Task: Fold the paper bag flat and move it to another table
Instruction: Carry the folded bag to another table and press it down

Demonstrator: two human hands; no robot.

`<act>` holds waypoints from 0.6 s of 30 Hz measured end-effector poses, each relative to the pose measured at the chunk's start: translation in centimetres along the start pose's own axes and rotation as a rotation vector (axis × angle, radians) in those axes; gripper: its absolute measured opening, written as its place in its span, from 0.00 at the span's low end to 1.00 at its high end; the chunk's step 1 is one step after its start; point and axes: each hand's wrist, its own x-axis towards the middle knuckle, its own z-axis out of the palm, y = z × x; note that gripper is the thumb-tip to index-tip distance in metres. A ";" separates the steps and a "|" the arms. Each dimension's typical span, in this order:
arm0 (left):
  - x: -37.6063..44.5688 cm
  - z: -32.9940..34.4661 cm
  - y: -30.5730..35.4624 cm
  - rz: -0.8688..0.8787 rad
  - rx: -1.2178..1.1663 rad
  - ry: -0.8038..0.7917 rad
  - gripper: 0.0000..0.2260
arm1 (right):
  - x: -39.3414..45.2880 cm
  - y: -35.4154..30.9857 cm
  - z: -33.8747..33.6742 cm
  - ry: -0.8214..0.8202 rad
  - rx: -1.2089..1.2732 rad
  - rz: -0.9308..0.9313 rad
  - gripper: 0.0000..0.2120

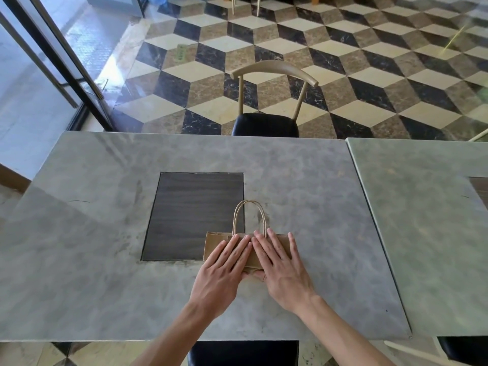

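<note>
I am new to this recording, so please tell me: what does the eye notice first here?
First, two bare hands, the left hand and right hand, pressing flat on a small brown paper bag with twisted handles on the grey marble-look table. Next, the dark rectangular inset panel just left of the bag. Beyond the table, the cube-patterned tile floor stands out.

- A grey marbled stone table [105, 233] carries everything; a dark wood-grain rectangular inset panel [192, 215] sits flush in its top
- A small brown paper bag with twisted cord handles [214, 245] lies flattened on the table, its left part overlapping the panel's near right corner, handles pointing to the far edge
- Both hands press flat on the bag
- A second grey stone table [427, 228] stands just beside it on the right
</note>
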 end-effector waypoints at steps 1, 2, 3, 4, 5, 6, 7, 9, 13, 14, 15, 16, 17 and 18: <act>-0.1 0.0 0.1 -0.013 0.004 0.000 0.29 | -0.1 -0.1 0.0 0.014 0.001 0.002 0.33; -0.2 0.1 0.2 -0.037 0.004 0.002 0.29 | -0.3 -0.1 0.0 0.031 0.005 0.008 0.33; -0.4 0.2 0.3 -0.069 0.002 0.000 0.29 | -0.6 -0.2 0.1 0.044 0.015 0.018 0.32; -0.6 0.3 0.5 -0.104 -0.003 -0.001 0.29 | -0.9 -0.2 0.3 0.054 0.023 0.029 0.31; -0.9 0.4 0.7 -0.139 -0.012 0.001 0.29 | -1.3 -0.2 0.4 0.052 0.031 0.040 0.31; -1.2 0.5 1.0 -0.169 -0.023 0.009 0.29 | -1.6 -0.2 0.5 0.051 0.037 0.048 0.31; -1.4 0.6 1.2 -0.191 -0.038 0.014 0.29 | -1.8 -0.2 0.5 0.038 0.045 0.055 0.31; -1.5 0.5 1.2 -0.207 -0.064 0.015 0.28 | -1.8 -0.1 0.4 0.016 0.053 0.063 0.32; -1.4 -0.4 1.1 -0.198 -0.072 -0.028 0.27 | -1.7 -0.1 -0.5 -0.037 0.038 0.053 0.34; -1.4 -0.7 1.2 -0.196 -0.076 -0.038 0.27 | -1.9 -0.1 -0.7 -0.043 0.035 0.049 0.34; -1.4 -0.8 1.2 -0.199 -0.082 -0.052 0.27 | -1.8 -0.2 -1.0 -0.065 0.042 0.054 0.34; -1.3 -0.8 1.2 -0.211 -0.092 -0.066 0.27 | -1.6 -0.2 -1.0 -0.073 0.048 0.059 0.34; -1.3 -1.1 1.2 -0.226 -0.108 -0.067 0.27 | -1.7 -0.4 -1.6 -0.094 0.057 0.071 0.34; -1.2 -1.5 1.3 -0.245 -0.128 -0.066 0.28 | -1.7 -0.5 -1.8 -0.094 0.065 0.079 0.33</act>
